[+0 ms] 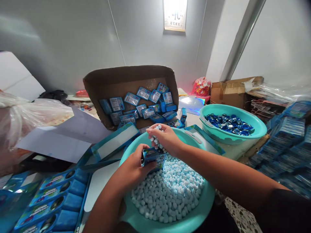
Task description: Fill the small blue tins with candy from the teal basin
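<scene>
My left hand grips a small blue printed box over the near tub, fingers wrapped round its side. Just above that box, my right hand is cupped round a heap of small pale candies, some of them at the box's top edge. Below both hands, a turquoise tub holds a deep mass of the same pale blue-white pieces. Whether candies are inside the held box is hidden from view.
Behind the tub a tilted cardboard carton holds several blue boxes. At right stands a second turquoise tub with blue lids. Blue boxes with round openings line the lower left; stacked blue packs stand far right.
</scene>
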Demonstrator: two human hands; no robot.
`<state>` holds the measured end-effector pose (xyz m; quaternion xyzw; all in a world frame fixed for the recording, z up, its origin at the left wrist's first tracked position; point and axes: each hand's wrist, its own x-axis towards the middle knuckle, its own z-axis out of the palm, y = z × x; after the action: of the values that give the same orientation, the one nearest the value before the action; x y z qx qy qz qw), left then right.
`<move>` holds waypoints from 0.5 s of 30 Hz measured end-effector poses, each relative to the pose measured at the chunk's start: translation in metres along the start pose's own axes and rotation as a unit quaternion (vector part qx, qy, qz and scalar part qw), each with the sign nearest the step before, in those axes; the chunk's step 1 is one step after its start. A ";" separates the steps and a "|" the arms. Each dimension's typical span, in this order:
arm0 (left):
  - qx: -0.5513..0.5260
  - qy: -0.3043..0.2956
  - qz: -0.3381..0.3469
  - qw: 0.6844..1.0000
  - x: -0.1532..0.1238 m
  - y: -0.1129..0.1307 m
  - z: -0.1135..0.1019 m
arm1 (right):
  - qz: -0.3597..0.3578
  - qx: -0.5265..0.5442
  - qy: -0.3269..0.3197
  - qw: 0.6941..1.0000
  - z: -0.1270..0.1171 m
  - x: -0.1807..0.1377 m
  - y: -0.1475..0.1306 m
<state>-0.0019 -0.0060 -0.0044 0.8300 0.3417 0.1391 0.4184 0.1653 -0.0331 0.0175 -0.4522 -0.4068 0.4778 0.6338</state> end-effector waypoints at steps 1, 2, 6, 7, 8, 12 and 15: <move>0.001 -0.002 -0.003 1.000 0.000 0.000 0.000 | 0.003 0.003 -0.002 1.000 0.000 0.000 0.000; 0.001 -0.004 -0.004 1.000 0.000 0.000 0.000 | 0.007 0.006 -0.002 1.000 0.000 0.000 0.000; -0.010 -0.004 0.008 1.000 0.001 -0.003 0.000 | 0.027 0.021 -0.004 0.999 0.000 0.000 0.000; -0.007 0.000 0.012 1.000 0.001 -0.004 0.000 | 0.029 0.023 -0.006 0.999 -0.001 0.000 -0.001; -0.004 0.004 0.014 1.000 0.000 -0.003 0.000 | 0.030 0.023 -0.008 0.999 -0.001 0.000 -0.001; -0.007 0.003 0.010 1.000 -0.001 0.000 0.000 | 0.045 0.015 -0.008 0.999 -0.001 -0.001 -0.002; -0.013 -0.001 0.010 1.000 -0.001 0.001 0.000 | 0.048 0.018 -0.015 0.999 -0.001 -0.002 -0.003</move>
<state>-0.0020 -0.0071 -0.0040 0.8278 0.3312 0.1469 0.4284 0.1662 -0.0355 0.0202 -0.4523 -0.3853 0.5215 0.6123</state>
